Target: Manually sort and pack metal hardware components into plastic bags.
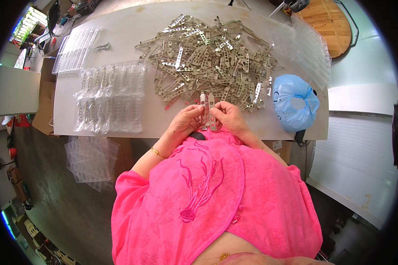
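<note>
Close to the table's front edge, my left hand (186, 119) pinches a slim metal bracket (203, 100) with round holes along it. A second, similar bracket (212, 122) is pinched in my right hand (231, 118). Both brackets stand upright side by side, a narrow gap between them, their lower ends near my pink top. Just beyond my fingers spreads a large heap of loose perforated metal brackets (208, 62), lying in all directions. Something red (171, 102) shows at the heap's near edge, partly covered.
Clear plastic trays lie at the left: an empty-looking one (77, 48) farther back and a filled-looking stack (110, 99) nearer. More clear trays (93, 159) sit below the table edge. On the right are a tied blue plastic bag (294, 104) and clear plastic sheets (306, 48).
</note>
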The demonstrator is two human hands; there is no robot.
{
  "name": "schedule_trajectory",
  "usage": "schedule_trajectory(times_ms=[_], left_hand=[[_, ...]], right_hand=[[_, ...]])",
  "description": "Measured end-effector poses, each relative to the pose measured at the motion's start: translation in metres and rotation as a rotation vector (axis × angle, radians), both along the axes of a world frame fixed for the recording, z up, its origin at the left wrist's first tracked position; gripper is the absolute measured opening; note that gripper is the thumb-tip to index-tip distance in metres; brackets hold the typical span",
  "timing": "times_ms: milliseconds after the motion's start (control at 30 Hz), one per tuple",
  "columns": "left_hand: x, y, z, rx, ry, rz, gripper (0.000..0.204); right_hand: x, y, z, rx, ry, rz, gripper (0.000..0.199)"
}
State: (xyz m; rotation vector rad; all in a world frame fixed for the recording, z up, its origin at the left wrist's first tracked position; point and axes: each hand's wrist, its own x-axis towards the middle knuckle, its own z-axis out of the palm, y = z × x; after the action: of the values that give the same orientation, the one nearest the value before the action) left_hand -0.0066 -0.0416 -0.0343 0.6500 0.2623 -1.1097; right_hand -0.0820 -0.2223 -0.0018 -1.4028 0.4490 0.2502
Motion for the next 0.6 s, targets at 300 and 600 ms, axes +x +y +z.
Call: schedule_trajectory(times_ms=[300, 600], left_hand=[[0.016, 0.024, -0.014, -0.012, 0.003, -0.049, 0.012], [0.017, 0.021, -0.009, 0.03, 0.006, -0.08, 0.014]], right_hand=[[0.008, 0.033, 0.002, -0.034, -0.012, -0.036, 0.012], [0.007, 0.034, 0.01, -0.062, -0.007, -0.052, 0.014]])
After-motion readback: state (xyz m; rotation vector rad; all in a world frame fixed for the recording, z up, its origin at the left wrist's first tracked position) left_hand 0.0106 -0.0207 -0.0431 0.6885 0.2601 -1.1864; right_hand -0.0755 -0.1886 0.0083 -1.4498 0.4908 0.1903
